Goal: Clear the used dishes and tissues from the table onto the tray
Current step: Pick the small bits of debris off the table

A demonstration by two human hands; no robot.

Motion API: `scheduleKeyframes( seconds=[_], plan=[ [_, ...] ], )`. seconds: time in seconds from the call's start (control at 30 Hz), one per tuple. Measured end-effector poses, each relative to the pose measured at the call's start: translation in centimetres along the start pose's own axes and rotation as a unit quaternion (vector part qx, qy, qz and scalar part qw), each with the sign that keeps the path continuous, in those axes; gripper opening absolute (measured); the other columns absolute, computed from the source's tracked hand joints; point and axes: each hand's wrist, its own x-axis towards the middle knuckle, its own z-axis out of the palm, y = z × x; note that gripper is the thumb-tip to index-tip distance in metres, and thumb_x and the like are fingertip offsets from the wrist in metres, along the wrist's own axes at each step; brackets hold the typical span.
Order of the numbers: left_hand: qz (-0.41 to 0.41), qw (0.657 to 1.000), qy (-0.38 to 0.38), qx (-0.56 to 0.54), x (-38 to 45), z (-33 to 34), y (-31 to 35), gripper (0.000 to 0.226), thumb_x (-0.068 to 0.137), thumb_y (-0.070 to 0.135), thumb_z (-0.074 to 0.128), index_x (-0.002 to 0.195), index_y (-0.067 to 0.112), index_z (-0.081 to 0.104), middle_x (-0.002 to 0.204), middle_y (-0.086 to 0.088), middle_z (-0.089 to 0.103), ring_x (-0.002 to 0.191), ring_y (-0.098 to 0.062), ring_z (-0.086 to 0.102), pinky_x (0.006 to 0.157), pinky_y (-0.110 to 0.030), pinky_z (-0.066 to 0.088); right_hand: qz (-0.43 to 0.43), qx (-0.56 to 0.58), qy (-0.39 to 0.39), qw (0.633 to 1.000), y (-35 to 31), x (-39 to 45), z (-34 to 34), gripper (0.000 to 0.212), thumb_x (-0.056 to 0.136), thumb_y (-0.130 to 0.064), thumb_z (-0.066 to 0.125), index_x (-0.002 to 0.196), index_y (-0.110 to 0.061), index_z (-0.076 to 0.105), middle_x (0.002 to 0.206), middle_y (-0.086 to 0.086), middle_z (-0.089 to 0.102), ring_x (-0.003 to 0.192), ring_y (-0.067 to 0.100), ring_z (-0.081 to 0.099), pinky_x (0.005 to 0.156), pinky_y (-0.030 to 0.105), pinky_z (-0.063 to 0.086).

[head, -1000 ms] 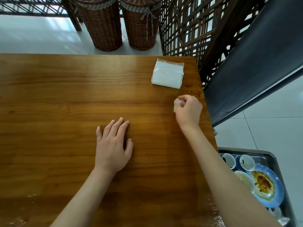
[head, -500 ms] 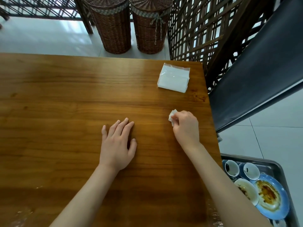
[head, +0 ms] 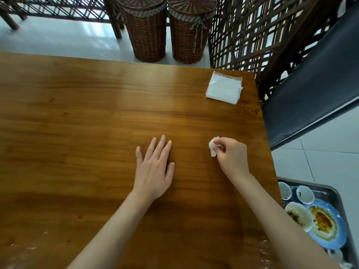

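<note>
Wooden table, white tiled floor.

What you can't fully see from the head camera

Your right hand covers most of the crumpled tissue, so only its left end shows. The tray at the near right is cut off by the picture's edge and partly hidden behind the table; the pale scraps at its near corner are possibly more tissues. The plate and bowl hold brown residue too blurred to identify.
</note>
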Motion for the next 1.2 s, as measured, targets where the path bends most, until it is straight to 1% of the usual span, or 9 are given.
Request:
scheduleKeyframes(
  seconds=[0.1,0.3,0.43,0.5,0.6,0.77,0.97,1.1,1.2],
  plan=[
    [0.003,1.0,0.001,0.003,-2.0,-1.0,-2.6,0.058,0.092,0.047,0.027,0.146,0.025,0.029,0.155,0.003,0.021,0.143,-0.015,0.007,0.111,-0.05,-0.007,0.009,0.028,0.02,0.999,-2.4,-2.3,1.5,0.019,0.086,-0.009,0.065,0.103,-0.003,0.07,0.1,0.011,0.071,0.093,0.021,0.066,0.078,0.025,0.051],
    [-0.006,0.999,0.009,0.032,-3.9,-4.0,-9.7,0.058,0.093,0.046,0.036,0.145,0.023,0.029,0.153,-0.001,0.027,0.143,-0.021,0.017,0.11,-0.053,-0.002,0.001,0.061,0.028,0.998,-9.3,-5.8,6.3,0.017,0.085,-0.011,0.067,0.101,-0.005,0.072,0.094,0.009,0.072,0.087,0.019,0.066,0.075,0.025,0.052],
    [0.005,1.0,-0.008,0.023,-5.5,-6.1,-15.7,0.069,0.087,0.056,0.035,0.147,0.022,0.025,0.154,-0.003,0.024,0.144,-0.022,0.013,0.109,-0.054,-0.004,-0.003,0.068,0.042,0.997,-13.9,-7.0,9.5,0.012,0.085,-0.007,0.065,0.094,-0.007,0.073,0.086,0.007,0.072,0.081,0.018,0.065,0.069,0.021,0.048],
    [0.012,0.999,-0.025,0.029,-6.6,-6.8,-18.1,0.074,0.085,0.061,0.032,0.148,0.023,0.02,0.155,-0.002,0.021,0.145,-0.021,0.01,0.109,-0.053,-0.006,-0.007,0.067,0.043,0.997,-15.8,-7.1,11.1,0.013,0.087,-0.005,0.063,0.094,-0.005,0.073,0.088,0.008,0.072,0.083,0.019,0.066,0.071,0.022,0.049],
    [0.025,0.998,-0.047,0.034,-8.3,-7.4,-20.6,0.065,0.091,0.052,0.029,0.149,0.024,0.017,0.157,0.001,0.017,0.145,-0.018,0.007,0.111,-0.052,-0.007,0.01,0.05,0.022,0.998,-18.2,-6.9,13.0,0.019,0.09,-0.004,0.057,0.102,-0.004,0.071,0.096,0.011,0.07,0.092,0.022,0.063,0.078,0.03,0.053],
    [0.049,0.994,-0.081,0.053,-10.2,-7.4,-22.7,0.059,0.093,0.036,0.035,0.149,0.029,0.018,0.156,0.005,0.017,0.145,-0.019,0.007,0.111,-0.053,-0.009,0.034,0.01,0.002,0.999,-20.0,-6.7,13.9,0.023,0.091,-0.004,0.054,0.108,-0.005,0.068,0.103,0.013,0.068,0.099,0.023,0.059,0.083,0.031,0.05],
    [0.051,0.993,-0.092,0.06,-10.4,-6.4,-23.2,0.065,0.087,0.041,0.022,0.15,0.032,0.007,0.158,0.007,0.006,0.145,-0.018,-0.002,0.108,-0.048,-0.016,0.004,-0.008,-0.037,0.999,-22.2,-8.5,14.4,0.02,0.09,-0.003,0.054,0.1,-0.006,0.071,0.096,0.011,0.07,0.093,0.024,0.059,0.08,0.034,0.049],
    [0.043,0.994,-0.084,0.052,-10.6,-5.7,-23.1,0.067,0.085,0.042,0.019,0.15,0.032,0.007,0.158,0.006,0.006,0.145,-0.018,-0.002,0.109,-0.046,-0.014,-0.019,-0.014,-0.037,0.999,-23.3,-10.6,15.1,0.02,0.091,-0.005,0.056,0.105,-0.006,0.07,0.1,0.009,0.07,0.093,0.019,0.059,0.077,0.021,0.044],
    [0.038,0.996,-0.074,0.042,-10.6,-5.3,-23.0,0.066,0.085,0.041,0.019,0.15,0.032,0.009,0.158,0.007,0.007,0.145,-0.018,-0.002,0.109,-0.046,-0.014,-0.04,-0.017,-0.043,0.998,-23.7,-12.1,15.5,0.02,0.091,-0.006,0.056,0.106,-0.007,0.07,0.102,0.008,0.069,0.093,0.017,0.058,0.077,0.022,0.047]
  ],
)
